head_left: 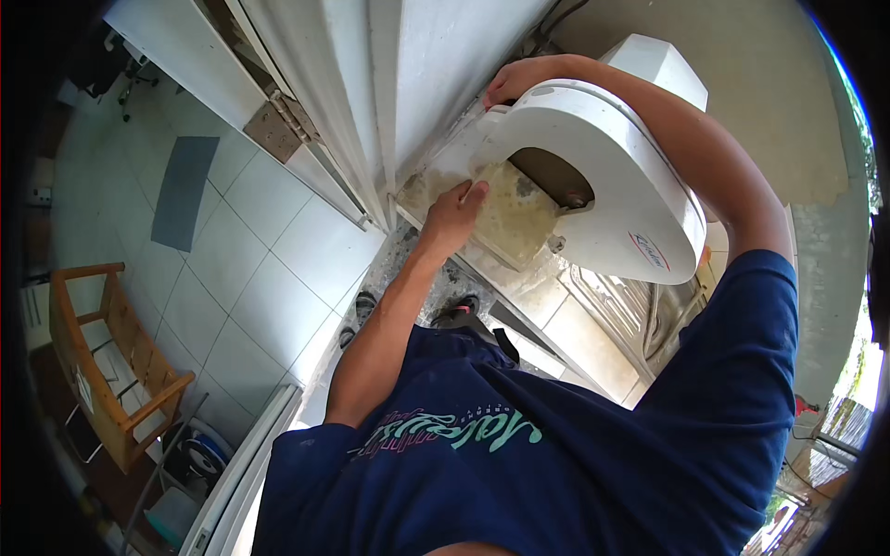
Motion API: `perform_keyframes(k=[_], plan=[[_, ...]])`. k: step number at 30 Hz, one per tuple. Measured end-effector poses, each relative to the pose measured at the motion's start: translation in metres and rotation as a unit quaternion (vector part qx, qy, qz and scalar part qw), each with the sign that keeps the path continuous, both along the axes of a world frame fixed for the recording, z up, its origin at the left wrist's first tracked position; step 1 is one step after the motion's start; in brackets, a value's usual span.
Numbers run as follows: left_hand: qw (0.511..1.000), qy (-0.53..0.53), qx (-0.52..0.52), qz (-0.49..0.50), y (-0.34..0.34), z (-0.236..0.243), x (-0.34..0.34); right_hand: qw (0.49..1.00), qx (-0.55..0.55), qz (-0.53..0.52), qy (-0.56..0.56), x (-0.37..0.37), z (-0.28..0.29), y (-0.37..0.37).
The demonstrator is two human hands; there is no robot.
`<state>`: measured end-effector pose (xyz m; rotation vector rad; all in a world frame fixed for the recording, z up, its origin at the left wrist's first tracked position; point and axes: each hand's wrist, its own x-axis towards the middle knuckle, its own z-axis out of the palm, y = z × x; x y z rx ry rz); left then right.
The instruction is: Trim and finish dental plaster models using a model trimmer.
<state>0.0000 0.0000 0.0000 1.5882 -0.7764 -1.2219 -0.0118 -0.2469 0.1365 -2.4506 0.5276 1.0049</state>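
Observation:
A large white rounded fixture (616, 176), ceramic-looking, is tilted in front of me, with a dark hollow opening (552, 176) in its face. My right arm reaches over its top. My right hand (524, 82) is curled over its far left edge, with the fingertips partly hidden. My left hand (451, 221) is closed at the left edge of a yellowed, stained slab-like part (514, 218) below the opening, thumb uppermost. Whether that part belongs to the fixture I cannot tell. A white angular piece (660, 69) stands behind the fixture.
A white door frame (362, 93) with a metal hinge (283, 125) rises at the left. Beyond it are a tiled floor (241, 241), a grey mat (185, 193) and a wooden bench frame (107, 371). A ribbed metal surface (607, 306) lies below the fixture; sandalled feet (461, 308) show underneath.

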Motion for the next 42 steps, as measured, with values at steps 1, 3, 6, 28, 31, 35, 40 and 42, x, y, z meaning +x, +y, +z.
perform_keyframes(k=[1, 3, 6, 28, 31, 35, 40, 42], plan=[[1.000, -0.003, -0.017, 0.001, -0.002, -0.001, 0.002, 0.999, 0.013, -0.036, 0.000, 0.001, -0.002, -0.004], [0.999, -0.003, -0.032, 0.005, -0.002, -0.007, -0.001, 0.997, 0.029, -0.070, 0.003, 0.000, -0.005, -0.005], [0.999, 0.017, -0.040, 0.029, 0.006, -0.016, -0.010, 0.995, 0.051, -0.089, 0.009, -0.003, -0.014, -0.002], [0.957, -0.104, -0.247, 0.110, -0.037, 0.044, 0.028, 0.982, 0.020, -0.174, 0.074, 0.000, 0.015, 0.008], [0.965, -0.051, -0.249, 0.070, -0.041, 0.046, 0.028, 0.933, 0.244, -0.264, 0.003, -0.014, 0.005, -0.007], [0.958, -0.032, -0.278, 0.059, -0.043, 0.041, 0.035, 0.908, 0.197, -0.370, -0.009, -0.002, 0.011, 0.007], [0.961, -0.009, -0.274, 0.033, -0.047, 0.044, 0.037, 0.978, 0.131, -0.152, 0.064, -0.005, 0.004, -0.004], [0.961, 0.012, -0.274, 0.028, -0.050, 0.042, 0.038, 0.944, 0.240, -0.225, 0.026, -0.017, 0.002, -0.014]])
